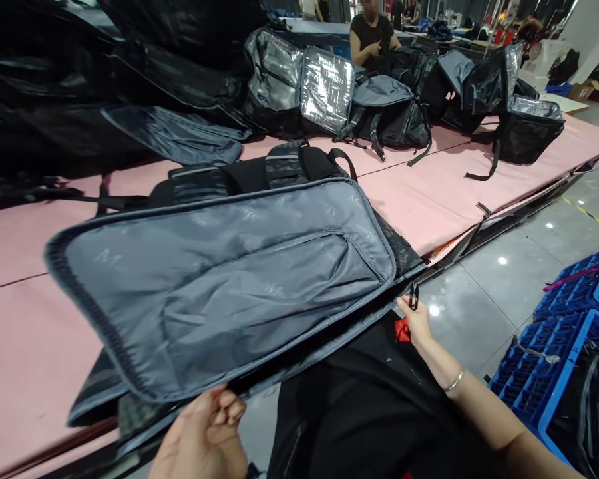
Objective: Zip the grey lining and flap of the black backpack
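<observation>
An opened black backpack lies on the pink table point(10, 319), its grey-lined flap point(219, 279) turned up toward me. My left hand point(204, 436) grips the flap's near edge at the bottom of the view, fingers curled around it. My right hand point(413, 322) is closed on a small black thread snip point(413, 296) with a red piece at the palm, held at the flap's right corner by the zipper edge. A thin bracelet circles my right wrist.
Several more black bags point(379, 110) with silver linings are heaped along the table's far side. A person in a black shirt point(372, 36) works across the table. Blue plastic crates point(564, 352) stand on the grey floor at right.
</observation>
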Demonstrator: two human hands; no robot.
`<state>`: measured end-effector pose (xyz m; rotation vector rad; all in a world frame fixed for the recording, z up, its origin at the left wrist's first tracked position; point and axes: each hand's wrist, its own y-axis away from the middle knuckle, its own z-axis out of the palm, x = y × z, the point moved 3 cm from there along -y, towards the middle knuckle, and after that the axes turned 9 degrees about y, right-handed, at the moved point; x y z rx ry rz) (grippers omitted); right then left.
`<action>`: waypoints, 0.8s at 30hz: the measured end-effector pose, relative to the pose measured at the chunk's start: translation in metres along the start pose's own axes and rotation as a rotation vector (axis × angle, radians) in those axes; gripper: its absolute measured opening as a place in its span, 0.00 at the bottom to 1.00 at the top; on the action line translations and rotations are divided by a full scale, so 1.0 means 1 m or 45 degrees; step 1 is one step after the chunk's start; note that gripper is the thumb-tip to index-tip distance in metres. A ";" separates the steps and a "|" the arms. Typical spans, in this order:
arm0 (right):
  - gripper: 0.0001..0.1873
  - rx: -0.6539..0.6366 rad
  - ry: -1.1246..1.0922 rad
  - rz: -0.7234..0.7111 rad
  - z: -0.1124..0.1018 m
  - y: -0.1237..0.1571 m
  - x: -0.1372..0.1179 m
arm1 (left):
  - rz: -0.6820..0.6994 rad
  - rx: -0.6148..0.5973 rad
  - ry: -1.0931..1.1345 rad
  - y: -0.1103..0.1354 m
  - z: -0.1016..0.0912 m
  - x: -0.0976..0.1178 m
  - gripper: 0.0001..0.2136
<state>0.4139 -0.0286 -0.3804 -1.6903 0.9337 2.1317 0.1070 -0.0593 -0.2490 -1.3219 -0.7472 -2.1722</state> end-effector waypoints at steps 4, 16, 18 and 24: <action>0.24 -0.064 -0.089 0.110 -0.002 -0.002 0.006 | -0.020 -0.003 0.016 -0.003 -0.004 -0.006 0.07; 0.22 -0.176 -0.225 0.269 -0.008 0.013 0.003 | -0.181 -0.009 -0.074 -0.013 -0.017 -0.018 0.10; 0.21 -0.215 -0.221 0.252 -0.015 0.018 -0.003 | -0.213 -0.040 -0.114 -0.015 -0.020 -0.021 0.12; 0.20 -0.362 0.059 -0.097 -0.012 0.029 -0.042 | 0.031 0.081 -0.243 -0.017 -0.029 -0.017 0.19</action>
